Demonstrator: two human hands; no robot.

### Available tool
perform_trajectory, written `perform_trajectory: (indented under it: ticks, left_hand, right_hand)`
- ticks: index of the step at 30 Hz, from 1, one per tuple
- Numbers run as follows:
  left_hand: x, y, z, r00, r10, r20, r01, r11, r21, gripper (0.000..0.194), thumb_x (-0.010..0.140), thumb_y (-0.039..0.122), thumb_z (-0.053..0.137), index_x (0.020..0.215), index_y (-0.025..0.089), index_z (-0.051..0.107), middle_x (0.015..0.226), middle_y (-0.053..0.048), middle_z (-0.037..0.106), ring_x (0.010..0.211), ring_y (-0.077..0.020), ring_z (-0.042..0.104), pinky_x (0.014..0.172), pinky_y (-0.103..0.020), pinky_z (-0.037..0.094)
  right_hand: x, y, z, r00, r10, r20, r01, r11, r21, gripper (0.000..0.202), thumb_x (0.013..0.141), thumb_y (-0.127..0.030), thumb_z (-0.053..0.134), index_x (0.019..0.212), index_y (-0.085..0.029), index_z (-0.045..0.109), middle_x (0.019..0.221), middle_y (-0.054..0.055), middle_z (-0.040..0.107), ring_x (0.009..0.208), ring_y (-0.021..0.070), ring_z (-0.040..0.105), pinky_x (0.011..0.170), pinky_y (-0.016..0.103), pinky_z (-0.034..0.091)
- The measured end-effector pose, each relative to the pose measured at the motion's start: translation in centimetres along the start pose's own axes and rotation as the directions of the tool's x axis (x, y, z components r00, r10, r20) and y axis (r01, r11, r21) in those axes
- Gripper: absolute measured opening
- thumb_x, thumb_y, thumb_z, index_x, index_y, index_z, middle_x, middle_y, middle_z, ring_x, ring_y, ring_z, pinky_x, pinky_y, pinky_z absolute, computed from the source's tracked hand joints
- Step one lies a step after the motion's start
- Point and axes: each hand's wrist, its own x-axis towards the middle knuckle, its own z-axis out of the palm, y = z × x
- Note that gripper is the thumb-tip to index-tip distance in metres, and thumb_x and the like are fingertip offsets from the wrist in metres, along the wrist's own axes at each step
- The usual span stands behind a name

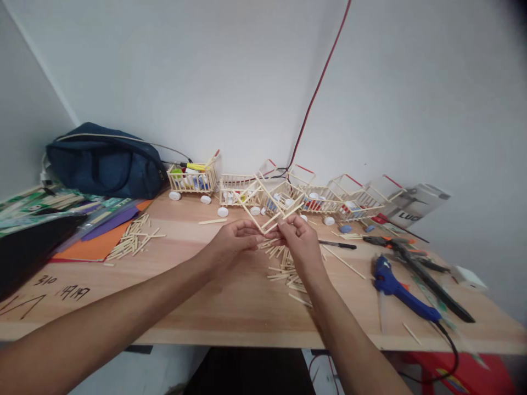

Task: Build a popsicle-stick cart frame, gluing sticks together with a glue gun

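Both my hands hold a frame of thin wooden sticks (269, 223) above the middle of the table. My left hand (236, 241) is closed at its lower left corner, with thumb and fingers together. My right hand (300, 238) pinches the right side of the same frame. Under and beside my right hand lies a loose pile of short sticks (284, 272). Behind the frame stands a row of small stick carts with white wheels, among them a cart (192, 180) at the left end and another cart (321, 198) farther right; small coloured items fill them.
A blue glue gun (405, 293) with a cable lies at right, near pliers (381, 241) and a black pen (340, 244). At left are a blue bag (107, 162), orange paper (93, 241) and another stick pile (134, 237). A red cable (321, 77) hangs down the wall.
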Motion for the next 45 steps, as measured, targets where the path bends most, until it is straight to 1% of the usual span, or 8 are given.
perform_trajectory:
  ticks: [12, 21, 24, 29, 31, 35, 42, 45]
  left_hand:
    - [-1.8, -0.6, 4.6, 0.996, -0.047, -0.078, 0.029, 0.975, -0.221, 0.034, 0.062, 0.025, 0.087, 0.089, 0.014, 0.070, 0.084, -0.003, 0.070, 0.074, -0.0106, 0.061, 0.071, -0.023, 0.044]
    - [-2.9, -2.0, 6.2, 0.991, -0.026, -0.134, 0.003, 0.986, -0.168, 0.026, 0.066, 0.026, 0.083, 0.080, 0.014, 0.065, 0.071, 0.001, 0.064, 0.064, -0.0075, 0.055, 0.064, -0.020, 0.040]
    - [-3.5, -2.2, 6.1, 0.987, -0.009, -0.161, -0.002, 0.998, -0.066, 0.025, 0.068, 0.028, 0.081, 0.077, 0.014, 0.063, 0.063, 0.003, 0.060, 0.058, -0.0061, 0.050, 0.058, -0.019, 0.036]
    - [-4.8, -2.7, 5.7, 0.978, 0.006, -0.210, -0.006, 1.000, 0.002, 0.025, 0.066, 0.027, 0.081, 0.078, 0.014, 0.063, 0.063, 0.003, 0.058, 0.060, -0.0067, 0.049, 0.059, -0.018, 0.037]
    - [-5.2, -3.1, 5.6, 0.975, -0.001, -0.223, 0.000, 1.000, -0.006, 0.026, 0.066, 0.028, 0.082, 0.078, 0.014, 0.063, 0.065, 0.003, 0.059, 0.061, -0.0065, 0.050, 0.059, -0.018, 0.038]
    - [-5.8, -3.8, 5.9, 0.978, -0.038, -0.205, 0.028, 0.998, -0.051, 0.029, 0.063, 0.029, 0.084, 0.076, 0.014, 0.063, 0.067, 0.003, 0.059, 0.061, -0.0066, 0.050, 0.059, -0.017, 0.040]
    - [-6.5, -4.2, 6.5, 0.959, -0.029, -0.282, 0.037, 0.999, 0.024, 0.034, 0.060, 0.031, 0.085, 0.079, 0.014, 0.063, 0.069, 0.003, 0.060, 0.061, -0.0057, 0.048, 0.054, -0.015, 0.036]
    - [-6.7, -4.3, 6.8, 0.957, -0.005, -0.292, 0.036, 0.994, 0.099, 0.034, 0.061, 0.034, 0.084, 0.080, 0.014, 0.064, 0.063, 0.004, 0.057, 0.056, -0.0050, 0.044, 0.050, -0.016, 0.030]
  right_hand:
    - [-2.6, 0.7, -0.8, 0.999, 0.007, -0.037, -0.006, 1.000, 0.031, 0.024, 0.078, -0.043, 0.068, 0.076, -0.022, 0.057, 0.062, -0.005, 0.057, 0.050, 0.0093, 0.043, 0.045, 0.021, 0.033]
    - [-5.5, 0.5, -3.5, 0.999, 0.007, 0.049, 0.000, 0.990, -0.141, 0.023, 0.081, -0.042, 0.064, 0.088, -0.020, 0.065, 0.066, -0.002, 0.061, 0.052, 0.0111, 0.047, 0.047, 0.023, 0.039]
    - [-7.4, -0.1, -6.8, 0.999, -0.040, 0.009, 0.041, 0.957, -0.286, 0.031, 0.080, -0.046, 0.064, 0.093, -0.018, 0.069, 0.082, 0.004, 0.069, 0.062, 0.0139, 0.057, 0.051, 0.024, 0.043]
    - [-11.5, -1.5, -15.5, 0.949, -0.173, -0.263, -0.023, 0.795, -0.606, 0.037, 0.083, -0.053, 0.057, 0.088, -0.018, 0.070, 0.082, 0.007, 0.071, 0.065, 0.0178, 0.062, 0.059, 0.028, 0.046]
    - [-13.0, -1.7, -19.3, 0.890, -0.248, -0.384, -0.135, 0.659, -0.739, 0.039, 0.084, -0.055, 0.054, 0.091, -0.020, 0.070, 0.087, 0.007, 0.072, 0.066, 0.0194, 0.062, 0.063, 0.031, 0.047]
    - [-14.4, -1.1, -25.7, 0.875, -0.353, -0.332, -0.204, 0.355, -0.912, 0.039, 0.081, -0.052, 0.052, 0.094, -0.020, 0.070, 0.095, 0.011, 0.072, 0.081, 0.0274, 0.065, 0.075, 0.040, 0.049]
    - [-10.8, -0.9, -32.4, 0.895, -0.377, -0.239, -0.234, 0.059, -0.970, 0.034, 0.085, -0.033, 0.050, 0.108, -0.014, 0.066, 0.114, 0.019, 0.066, 0.110, 0.0332, 0.059, 0.092, 0.045, 0.047]
    - [-7.4, -1.6, -33.4, 0.957, -0.199, -0.211, -0.229, -0.068, -0.971, 0.039, 0.086, -0.033, 0.052, 0.119, -0.014, 0.062, 0.122, 0.020, 0.063, 0.113, 0.0344, 0.059, 0.093, 0.046, 0.046]
